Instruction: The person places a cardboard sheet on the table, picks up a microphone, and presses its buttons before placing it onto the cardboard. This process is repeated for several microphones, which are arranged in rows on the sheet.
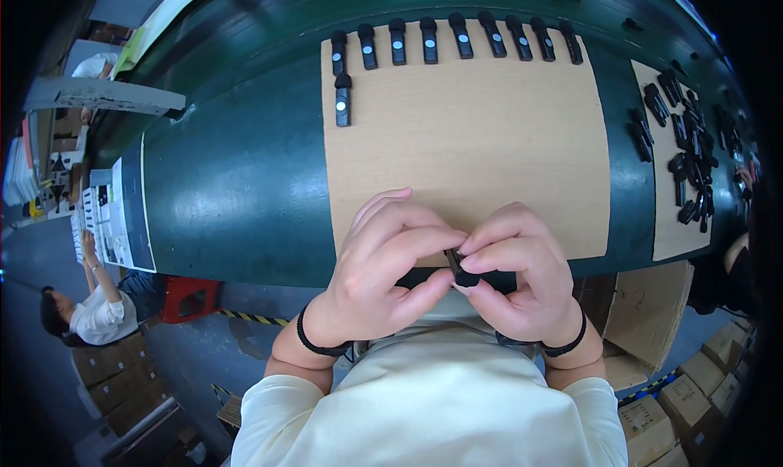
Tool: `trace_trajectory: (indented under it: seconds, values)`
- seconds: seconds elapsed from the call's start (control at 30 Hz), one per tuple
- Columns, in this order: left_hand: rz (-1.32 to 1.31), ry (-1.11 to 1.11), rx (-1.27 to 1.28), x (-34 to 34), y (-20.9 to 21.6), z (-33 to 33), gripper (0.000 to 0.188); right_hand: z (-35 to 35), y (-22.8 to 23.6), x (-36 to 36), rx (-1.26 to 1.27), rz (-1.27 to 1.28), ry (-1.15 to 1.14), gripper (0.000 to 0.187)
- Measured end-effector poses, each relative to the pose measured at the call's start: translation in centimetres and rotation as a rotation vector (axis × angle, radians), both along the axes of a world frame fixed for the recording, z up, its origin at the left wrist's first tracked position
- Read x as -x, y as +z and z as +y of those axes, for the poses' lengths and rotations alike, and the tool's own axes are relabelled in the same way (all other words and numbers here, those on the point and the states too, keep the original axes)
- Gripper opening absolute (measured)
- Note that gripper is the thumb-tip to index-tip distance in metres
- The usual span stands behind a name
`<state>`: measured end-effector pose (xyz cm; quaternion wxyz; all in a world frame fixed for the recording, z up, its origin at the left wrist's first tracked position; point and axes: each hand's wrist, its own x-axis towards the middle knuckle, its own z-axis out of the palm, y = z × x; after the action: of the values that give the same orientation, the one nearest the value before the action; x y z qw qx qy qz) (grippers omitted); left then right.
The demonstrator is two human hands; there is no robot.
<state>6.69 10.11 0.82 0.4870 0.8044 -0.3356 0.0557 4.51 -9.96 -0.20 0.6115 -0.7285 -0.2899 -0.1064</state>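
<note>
Both my hands meet in front of my chest, over the near edge of a tan board. Pinched between the fingertips of my left hand (pixel 390 271) and my right hand (pixel 515 273) is a small black piece (pixel 462 271), mostly covered by the fingers. It looks like one of the small black microphones on the board. Along the far edge of the board (pixel 465 132) stretches a row of several such microphones (pixel 429 41), each with a dark rounded top, most showing a pale round spot. One more microphone (pixel 342 101) lies below the row's left end.
To the right, a second board (pixel 669 243) carries a heap of black pieces (pixel 693 145). The green table (pixel 236 190) extends left to papers (pixel 134 214). A seated person (pixel 102 312) works at far left beside a red stool (pixel 189 298). Cardboard boxes (pixel 652 312) stand at lower right.
</note>
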Motion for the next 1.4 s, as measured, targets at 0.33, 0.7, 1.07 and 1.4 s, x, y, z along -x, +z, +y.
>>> trace_trajectory:
  seconds: [0.33, 0.7, 1.07, 1.4]
  values:
    - [-0.073, -0.052, -0.155, -1.4, 0.7, 2.6, 0.025, 1.3, 1.5, -1.0, 0.141, -0.012, -0.005, 0.034]
    - [0.15, 0.258, -0.098, -9.1, -1.5, 9.8, 0.019, 2.2, 4.9, -8.6, 0.485, -0.109, 0.035, 0.028]
    - [0.48, 0.264, 0.061, -10.7, -5.4, 10.0, 0.032, 5.6, 0.3, -13.7, 0.853, -0.29, -0.003, 0.022]
    - [0.58, 0.15, 0.219, -11.0, -6.6, 10.4, 0.04, 6.3, -0.6, -13.6, 0.962, -0.304, -0.017, 0.024]
